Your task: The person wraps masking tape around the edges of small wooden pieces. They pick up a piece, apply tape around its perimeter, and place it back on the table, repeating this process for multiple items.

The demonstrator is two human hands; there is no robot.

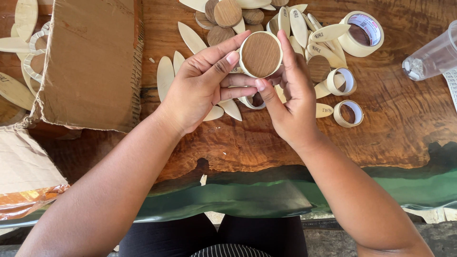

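So both hands are up over the middle of the tabletop [390, 123], pinching the same thing: a small round cap [260, 54] with a cream rim and a brown wood-grain disc set in the top. The left hand [197, 88] comes in from the left with its thumb along the far-left edge of the cap and the index finger curled against the near-left side, so it's closed around the cap, not spread. The right hand [290, 95] has its fingers reaching up along the right edge and its thumb tucked under the near side, also gripping the cap. The cap is held just above the table, wood face tilted up at the camera.

Right underneath the hands there's a cream ring [251, 102] lying flat, plus some cream oval pieces [165, 76] fanned out to the left and near side. Farther back sits a little pile of wood discs [227, 13], and to the right a bigger heap of ovals [299, 26] mixed with another disc. Two more open rings [348, 113] lie on the right, well apart from the hands. A roll of tape [362, 33] is at the far right, and a clear plastic cup [434, 54] lies on its side at the right edge. On the left there's a cardboard box flap [90, 62] covering part of the table.
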